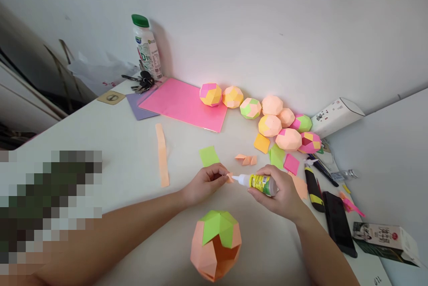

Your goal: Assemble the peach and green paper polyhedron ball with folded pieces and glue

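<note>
Between thumb and finger, my left hand [205, 184] pinches a small folded piece of peach paper [230, 177]. My right hand [280, 192] is wrapped round a glue bottle [259, 183] with a yellow label, held on its side. The white nozzle points left and meets the peach piece. Below my hands sits a peach and green paper ball [217, 237] with an opening in its front. Beyond my hands lie a folded peach paper strip [246, 159] and a green paper square [209, 156].
Several finished paper balls [270, 125] stand along the wall at the back right. A long peach strip [162, 154] and a pink sheet [187, 103] lie left. At right are a utility knife [314, 190], a phone [338, 223] and a carton [386, 239]. A green-capped bottle [147, 50] stands behind keys [144, 82].
</note>
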{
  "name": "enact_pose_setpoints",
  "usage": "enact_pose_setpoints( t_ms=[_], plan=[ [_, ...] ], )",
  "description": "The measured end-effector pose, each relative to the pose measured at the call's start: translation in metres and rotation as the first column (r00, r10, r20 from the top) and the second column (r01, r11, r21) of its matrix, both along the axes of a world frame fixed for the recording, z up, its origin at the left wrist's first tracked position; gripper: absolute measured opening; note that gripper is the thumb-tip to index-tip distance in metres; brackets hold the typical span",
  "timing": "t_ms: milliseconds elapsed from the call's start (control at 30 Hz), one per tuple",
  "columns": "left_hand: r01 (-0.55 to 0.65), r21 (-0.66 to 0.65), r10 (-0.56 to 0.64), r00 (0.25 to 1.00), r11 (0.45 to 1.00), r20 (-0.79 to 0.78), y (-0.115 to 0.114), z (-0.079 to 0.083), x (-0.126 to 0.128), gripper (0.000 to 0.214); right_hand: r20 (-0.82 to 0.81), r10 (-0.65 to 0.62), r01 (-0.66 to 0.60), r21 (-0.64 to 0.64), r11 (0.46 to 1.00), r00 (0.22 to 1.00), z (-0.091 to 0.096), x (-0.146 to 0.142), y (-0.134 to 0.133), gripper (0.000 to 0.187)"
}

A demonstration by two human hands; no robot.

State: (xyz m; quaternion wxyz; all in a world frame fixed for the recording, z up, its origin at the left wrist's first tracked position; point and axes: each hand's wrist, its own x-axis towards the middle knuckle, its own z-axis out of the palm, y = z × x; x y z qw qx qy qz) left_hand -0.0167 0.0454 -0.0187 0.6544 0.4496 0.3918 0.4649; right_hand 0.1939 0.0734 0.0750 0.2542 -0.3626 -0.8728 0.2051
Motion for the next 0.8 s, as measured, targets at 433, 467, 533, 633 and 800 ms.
enact_pose_setpoints(
  t_ms=[433, 467, 533, 633, 800],
  plan=[
    [0.018, -0.017, -0.018, 1.0, 1.0, -0.008, -0.0001, -0.0015, 0.0002, 0.033, -0.076, 0.013, -0.009, 0.055, 0.998, 0.997, -0.0048, -0.0033, -0.0013, 0.022],
    [0.016, -0.015, -0.016, 1.0, 1.0, -0.011, 0.0, -0.0016, 0.0002, 0.033, -0.07, 0.011, -0.008, 0.052, 0.999, 0.997, -0.0048, -0.0033, -0.0014, 0.021],
    [0.01, -0.013, -0.01, 1.0, 1.0, -0.016, 0.0002, -0.0016, 0.0001, 0.032, -0.046, 0.014, -0.013, 0.037, 0.999, 0.999, -0.0039, -0.0029, -0.0014, 0.021],
    [0.005, -0.014, -0.005, 1.0, 1.0, -0.019, 0.0002, -0.0014, -0.0001, 0.032, -0.019, 0.031, -0.03, 0.024, 0.999, 0.999, -0.0014, -0.0016, -0.001, 0.02],
    [0.021, -0.023, -0.021, 1.0, 1.0, -0.01, -0.0004, -0.0004, -0.0005, 0.031, -0.018, 0.031, -0.03, 0.034, 0.999, 0.999, -0.0006, -0.0013, -0.0006, 0.021]
  ],
)
